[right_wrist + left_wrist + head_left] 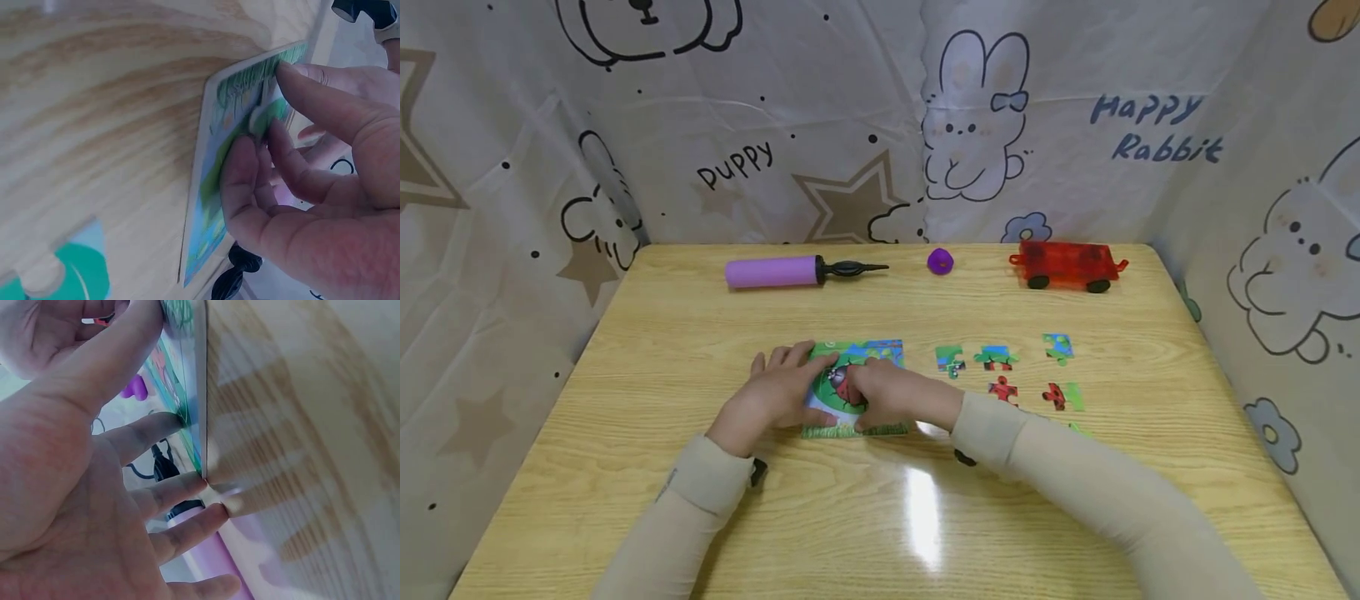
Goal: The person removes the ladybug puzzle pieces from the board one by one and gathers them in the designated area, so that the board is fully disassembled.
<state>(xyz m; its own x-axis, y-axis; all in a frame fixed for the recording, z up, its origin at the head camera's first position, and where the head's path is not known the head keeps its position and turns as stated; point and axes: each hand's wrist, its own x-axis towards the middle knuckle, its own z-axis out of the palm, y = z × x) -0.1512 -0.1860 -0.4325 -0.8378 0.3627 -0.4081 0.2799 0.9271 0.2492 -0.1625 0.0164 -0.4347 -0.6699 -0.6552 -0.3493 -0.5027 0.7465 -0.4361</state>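
A ladybug jigsaw puzzle board (pixel 826 429) lies flat on the table between both hands. My left hand (pixel 775 396) rests along its left side, fingers spread and mostly straight; in the left wrist view the fingertips (pixel 215 515) touch the table by the board's edge and the thumb reaches over it. My right hand (pixel 883 390) is over the picture with curled fingers. The right wrist view shows its thumb and fingers at a slightly raised green-and-white puzzle piece (pixel 256 120), which they pinch against the board. The fingers hide part of this piece.
Several loose puzzle pieces (pixel 997 357) lie to the right of the board, some near the right forearm. Along the back edge are a purple hand pump (pixel 775 272) with a black nozzle, a small purple ring (pixel 940 262) and a red toy wagon (pixel 1067 263). Printed curtains surround the table.
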